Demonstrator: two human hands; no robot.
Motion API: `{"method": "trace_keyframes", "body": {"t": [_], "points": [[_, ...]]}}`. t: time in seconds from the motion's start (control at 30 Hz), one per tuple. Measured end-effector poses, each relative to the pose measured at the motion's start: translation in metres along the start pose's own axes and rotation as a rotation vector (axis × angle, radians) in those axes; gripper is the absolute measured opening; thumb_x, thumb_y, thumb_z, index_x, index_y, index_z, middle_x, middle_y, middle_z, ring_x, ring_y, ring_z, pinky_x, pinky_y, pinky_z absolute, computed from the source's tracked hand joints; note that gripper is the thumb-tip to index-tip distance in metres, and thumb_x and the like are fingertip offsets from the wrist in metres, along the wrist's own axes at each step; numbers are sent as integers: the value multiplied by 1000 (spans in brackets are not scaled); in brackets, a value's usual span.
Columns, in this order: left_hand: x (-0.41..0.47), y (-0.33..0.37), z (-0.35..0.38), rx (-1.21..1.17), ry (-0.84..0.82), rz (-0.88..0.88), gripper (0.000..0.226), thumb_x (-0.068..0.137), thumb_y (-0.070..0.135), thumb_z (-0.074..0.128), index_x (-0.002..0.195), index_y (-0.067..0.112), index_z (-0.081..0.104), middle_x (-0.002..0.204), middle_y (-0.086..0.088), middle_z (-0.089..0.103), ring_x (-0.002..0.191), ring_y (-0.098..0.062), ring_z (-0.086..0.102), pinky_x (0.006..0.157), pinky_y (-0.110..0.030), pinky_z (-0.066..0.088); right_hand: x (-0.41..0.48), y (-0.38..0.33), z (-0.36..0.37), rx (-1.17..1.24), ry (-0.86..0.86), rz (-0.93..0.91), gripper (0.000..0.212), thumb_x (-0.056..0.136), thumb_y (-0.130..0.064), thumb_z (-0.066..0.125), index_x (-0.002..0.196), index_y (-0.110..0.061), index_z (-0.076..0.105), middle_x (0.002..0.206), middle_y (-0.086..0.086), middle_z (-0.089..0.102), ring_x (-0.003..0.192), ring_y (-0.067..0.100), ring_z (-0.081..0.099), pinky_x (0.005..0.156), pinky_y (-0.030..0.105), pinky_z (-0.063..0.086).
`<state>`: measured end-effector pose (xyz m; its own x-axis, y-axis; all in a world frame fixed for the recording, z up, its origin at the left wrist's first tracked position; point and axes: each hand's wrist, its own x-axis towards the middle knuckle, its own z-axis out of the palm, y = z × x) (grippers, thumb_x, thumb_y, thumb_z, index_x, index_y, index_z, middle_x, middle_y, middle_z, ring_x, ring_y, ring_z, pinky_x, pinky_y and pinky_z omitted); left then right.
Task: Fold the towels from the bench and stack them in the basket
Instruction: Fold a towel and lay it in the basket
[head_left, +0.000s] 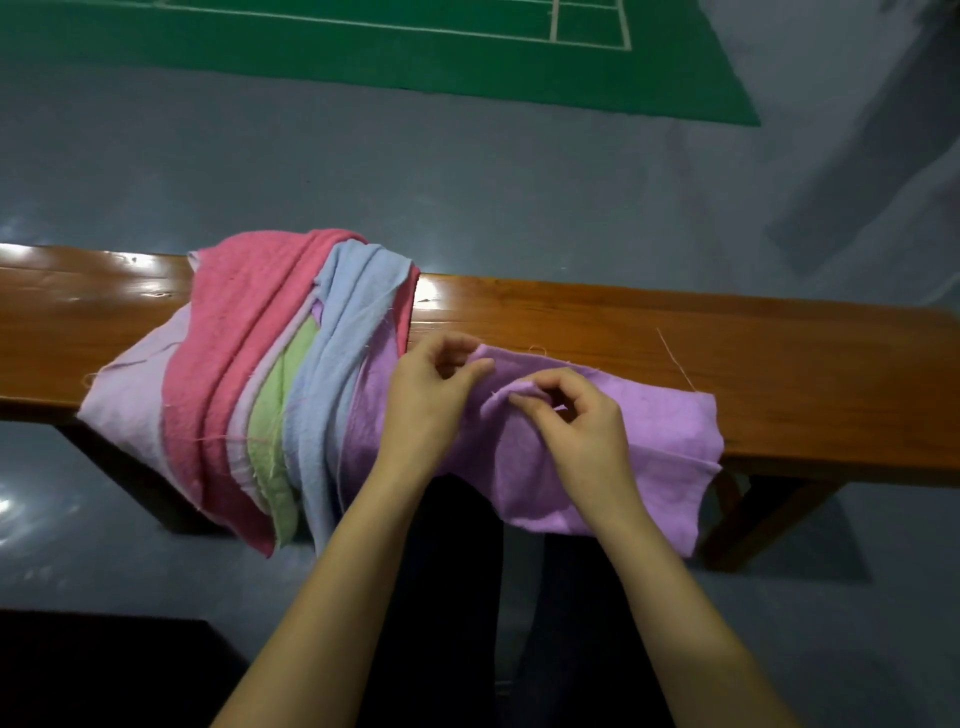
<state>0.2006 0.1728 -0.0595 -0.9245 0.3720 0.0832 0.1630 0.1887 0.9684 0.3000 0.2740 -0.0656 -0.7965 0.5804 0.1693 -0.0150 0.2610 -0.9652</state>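
Purple towel (649, 441) lies across the wooden bench (779, 338), near edge drooping off. Left hand (431, 400) rests on its left end, fingers curled, pinching the far edge. Right hand (576, 421) pinches a raised fold mid-towel. Pile of towels (249, 374), pink, blue, green, lilac, sits just left, touching. Basket not visible.

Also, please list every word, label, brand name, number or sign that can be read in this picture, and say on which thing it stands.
There is no readable text.
Purple cloth towel under both hands: no tag or print shows.
Draped pile of pink, blue, green and lilac towels: no label shows.
Glossy brown wooden bench: no marking.
Green floor mat: only white lines, no letters or numbers.
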Motion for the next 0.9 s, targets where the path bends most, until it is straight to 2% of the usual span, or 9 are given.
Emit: {"method": "trace_keyframes", "body": {"t": [0.07, 0.17, 0.3, 0.47, 0.57, 0.67, 0.77, 0.9], "points": [[-15, 10, 2, -8, -64, 42, 17, 84, 4, 66, 83, 20, 67, 79, 9, 68, 74, 4, 62, 70, -10, 45, -2, -8, -3, -16, -19, -18, 23, 83, -5, 69, 79, -27, 64, 80, -12, 67, 80, -5, 60, 75, 10, 45], [-31, 16, 2, 59, -89, 128, 19, 85, 8, 66, 85, 27, 70, 88, 7, 70, 87, -2, 65, 80, -18, 49, -5, -15, -9, 1, -49, -31, 19, 84, -4, 67, 81, -23, 64, 80, -13, 66, 82, -5, 61, 75, 9, 45], [-42, 22, -1, 44, -89, 118, 15, 86, 10, 66, 90, 21, 74, 88, 11, 72, 90, -3, 65, 85, -22, 49, -9, -16, -10, 0, -39, -22, 24, 82, -6, 70, 81, -27, 57, 77, -13, 64, 77, -2, 61, 72, 13, 47], [-48, 27, -2, 39, -102, 146, 13, 85, 8, 67, 89, 18, 74, 85, 11, 73, 86, -3, 67, 83, -20, 49, -9, -18, -16, 10, -114, 9, 38, 81, -2, 70, 101, -33, 59, 74, -12, 64, 79, -3, 62, 78, 13, 47], [-49, 27, -2, 37, -108, 167, 13, 83, 8, 69, 87, 20, 73, 83, 11, 73, 83, -2, 67, 80, -17, 48, -7, -18, -20, -69, -157, -15, 31, 80, -4, 70, 87, -33, 63, 80, -15, 66, 79, -7, 59, 78, 11, 44], [-53, 27, 0, 28, -110, 206, 15, 84, 8, 69, 90, 22, 67, 83, 10, 69, 82, -1, 64, 77, -16, 49, -8, -16, -22, -95, -159, -25, 29, 81, -7, 71, 75, -33, 61, 76, -13, 65, 75, -3, 58, 75, 17, 47], [-55, 19, 2, 35, -148, 274, 25, 89, 10, 63, 96, 33, 54, 92, 10, 61, 87, -6, 61, 76, -18, 49, -8, -18, -25, -53, -137, -29, 27, 82, -5, 69, 74, -30, 63, 73, -13, 66, 75, 0, 59, 74, 19, 48], [-63, -6, -4, 105, -245, 294, 39, 85, 6, 57, 111, 33, 46, 108, 6, 54, 96, -10, 58, 84, -23, 48, -5, -22, -34, -15, -48, -54, 27, 84, -5, 67, 76, -29, 61, 72, -18, 64, 73, -4, 57, 72, 15, 46]]}}
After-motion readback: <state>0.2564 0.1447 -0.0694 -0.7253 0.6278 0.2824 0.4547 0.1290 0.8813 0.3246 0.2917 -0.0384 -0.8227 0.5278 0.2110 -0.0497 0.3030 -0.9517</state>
